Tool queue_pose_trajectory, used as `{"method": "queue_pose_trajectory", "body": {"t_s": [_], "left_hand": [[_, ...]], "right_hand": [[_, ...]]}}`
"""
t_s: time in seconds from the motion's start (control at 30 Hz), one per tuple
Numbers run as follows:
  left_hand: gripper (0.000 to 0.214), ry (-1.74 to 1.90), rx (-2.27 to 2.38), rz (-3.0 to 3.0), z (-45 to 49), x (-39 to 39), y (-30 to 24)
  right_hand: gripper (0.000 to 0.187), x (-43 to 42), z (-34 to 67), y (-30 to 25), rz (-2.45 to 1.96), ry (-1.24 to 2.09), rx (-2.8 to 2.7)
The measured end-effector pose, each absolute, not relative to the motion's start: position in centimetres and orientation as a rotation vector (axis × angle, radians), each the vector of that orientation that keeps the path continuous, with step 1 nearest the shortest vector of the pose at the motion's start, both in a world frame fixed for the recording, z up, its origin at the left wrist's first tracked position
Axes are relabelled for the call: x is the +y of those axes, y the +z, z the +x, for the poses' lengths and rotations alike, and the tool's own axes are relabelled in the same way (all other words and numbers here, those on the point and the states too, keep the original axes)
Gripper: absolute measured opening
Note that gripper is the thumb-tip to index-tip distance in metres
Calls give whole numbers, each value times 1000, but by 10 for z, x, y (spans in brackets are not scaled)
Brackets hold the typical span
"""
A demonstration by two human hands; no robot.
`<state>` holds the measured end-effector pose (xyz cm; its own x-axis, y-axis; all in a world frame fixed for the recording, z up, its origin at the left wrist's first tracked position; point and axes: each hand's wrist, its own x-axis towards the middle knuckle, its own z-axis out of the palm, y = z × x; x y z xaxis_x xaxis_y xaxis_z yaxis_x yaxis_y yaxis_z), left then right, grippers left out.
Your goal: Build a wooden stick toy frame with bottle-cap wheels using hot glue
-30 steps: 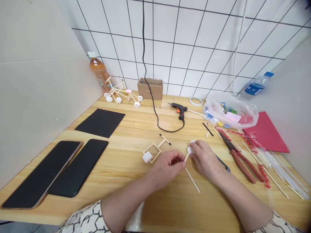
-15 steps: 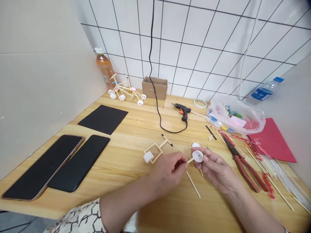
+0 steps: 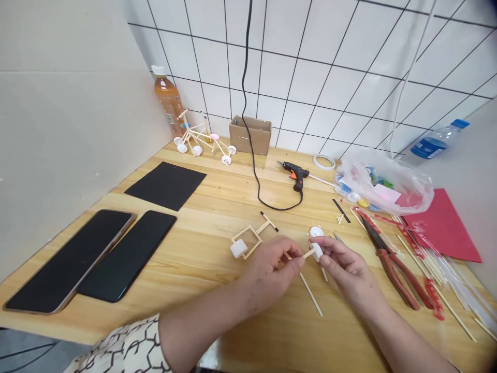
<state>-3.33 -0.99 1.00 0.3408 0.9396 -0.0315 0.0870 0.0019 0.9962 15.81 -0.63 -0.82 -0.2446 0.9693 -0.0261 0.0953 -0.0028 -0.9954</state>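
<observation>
My left hand (image 3: 274, 267) pinches a short wooden stick (image 3: 309, 253) between thumb and fingertips. A white bottle cap (image 3: 317, 252) is gripped in my right hand (image 3: 349, 269), seen edge-on, and the stick's end meets it; whether the two are joined I cannot tell. Just behind lies another white cap (image 3: 316, 231). Beside my left hand rests a small frame of sticks (image 3: 254, 231) with a dark-tipped crosspiece and a white cap (image 3: 238, 249) at its near corner. A loose stick (image 3: 311, 295) lies below my hands.
A glue gun (image 3: 295, 173) with its black cord lies behind. Red-handled pliers (image 3: 399, 269), thin sticks and a plastic bag (image 3: 388, 181) are at right. Two phones (image 3: 130, 254) and black paper (image 3: 166, 185) lie left. A stick tricycle (image 3: 198, 135) stands near a small box (image 3: 250, 137).
My right hand has turned the cap from showing its open hollow side to standing edge-on. The stick stays pinched in my left hand. The whole view has shifted slightly.
</observation>
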Motion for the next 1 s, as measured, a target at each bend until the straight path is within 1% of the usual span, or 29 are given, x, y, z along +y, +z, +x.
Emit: {"method": "queue_pose_trajectory", "body": {"t_s": [0.1,0.23,0.4,0.53,0.67,0.8,1.0], "left_hand": [[9,937,881,1182,-33,-9,11],[12,862,666,1006,-29,-11,7],[19,773,768,1014,-24,-12,1],[18,796,732,990,-25,-11,0],[17,794,712,956,-25,-10,-2],[16,785,736,952,-24,-11,-3],[18,763,742,944,-24,-10,-1]], "right_hand": [[27,-12,155,-8,-1164,1056,-1719],[30,-19,147,-8,-1152,786,-1941],[28,-22,140,-3,-1133,560,-2120],[27,-22,141,-1,-1155,516,-2131],[32,-23,143,-4,-1176,500,-2111],[31,-23,143,-4,-1152,505,-2110],[33,-22,147,-1,-1100,703,-2068]]}}
